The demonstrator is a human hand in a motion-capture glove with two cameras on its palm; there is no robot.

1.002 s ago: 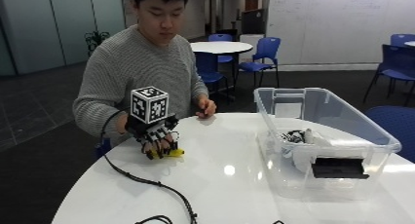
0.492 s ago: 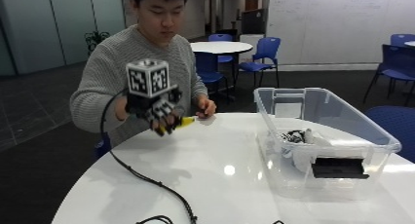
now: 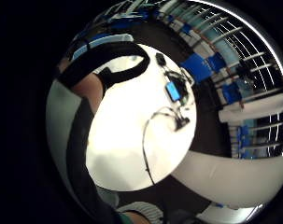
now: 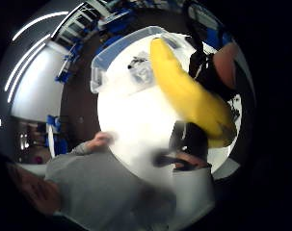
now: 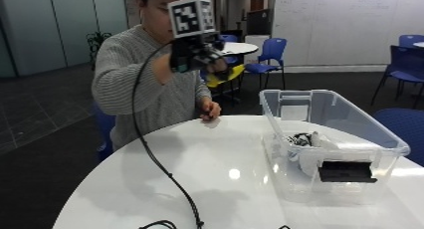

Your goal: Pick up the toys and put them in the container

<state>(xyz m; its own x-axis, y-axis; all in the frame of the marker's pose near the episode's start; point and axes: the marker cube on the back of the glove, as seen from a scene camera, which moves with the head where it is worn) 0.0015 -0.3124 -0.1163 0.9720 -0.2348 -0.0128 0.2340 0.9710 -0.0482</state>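
My gloved right hand (image 5: 193,57) is raised high above the white round table (image 5: 225,174), at face height, left of the clear plastic container (image 5: 331,134). Its fingers are curled round a yellow banana toy (image 5: 224,75), which sticks out below the hand. In the thumb side palm view the banana toy (image 4: 191,96) runs long across the picture, close to the palm, with the container (image 4: 124,57) beyond it. Several toys (image 5: 305,138) lie inside the container. The bare left hand (image 5: 211,109) rests on the table's far edge.
A black cable (image 5: 156,164) hangs from the glove down to the table's front. Blue chairs (image 5: 265,59) and another round table (image 5: 238,47) stand behind the person. In the little finger side palm view, devices and cables (image 3: 173,93) lie on the table (image 3: 131,140).
The right hand has lifted the banana toy from just above the tabletop up to face height and moved it a little toward the container.
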